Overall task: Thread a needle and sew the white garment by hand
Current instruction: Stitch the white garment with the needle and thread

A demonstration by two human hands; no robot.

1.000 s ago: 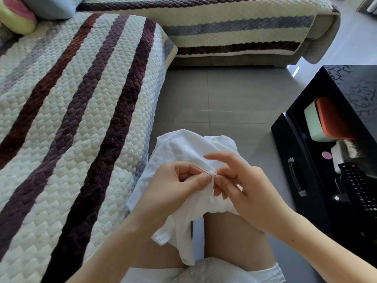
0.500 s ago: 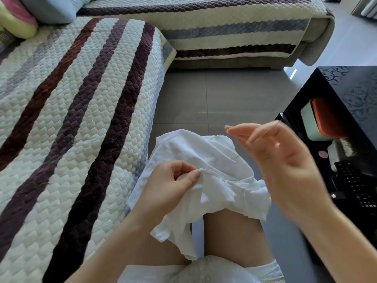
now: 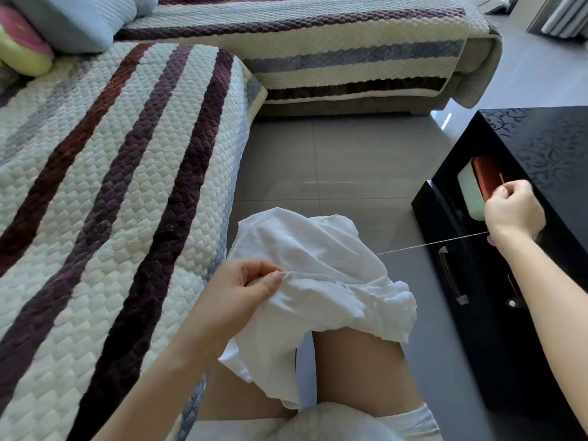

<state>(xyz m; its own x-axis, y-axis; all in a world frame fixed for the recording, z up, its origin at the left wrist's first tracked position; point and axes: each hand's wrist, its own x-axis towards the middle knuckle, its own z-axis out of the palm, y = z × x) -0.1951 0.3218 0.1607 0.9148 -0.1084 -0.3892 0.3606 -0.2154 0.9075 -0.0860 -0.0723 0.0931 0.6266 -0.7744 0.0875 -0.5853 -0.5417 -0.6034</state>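
The white garment [image 3: 321, 281] lay bunched over the person's bare knees, one edge hanging down between the thighs. The left hand [image 3: 245, 291] gripped it near its middle, the thumb and curled forefinger pinching a small ridge of the cloth and the other fingers folded beneath. The right hand [image 3: 512, 211] was held up and well out to the right, apart from the garment, its fingers curled in tight on the needle [image 3: 502, 182], whose thin tip showed just above the knuckles. A pale thread [image 3: 429, 245] ran taut in a nearly straight line from the garment's right side to the underside of that hand. Behind the right hand stood a low black surface [image 3: 547, 144] with a scrolled pattern on top, and in its open shelf an orange and pale green box [image 3: 477, 189] stood on edge. To the left stretched a sofa [image 3: 127, 186] under a quilted cream cover with dark stripes, with a pale blue cushion [image 3: 73, 20] at its far end. Grey floor tiles [image 3: 343, 160] filled the space between.
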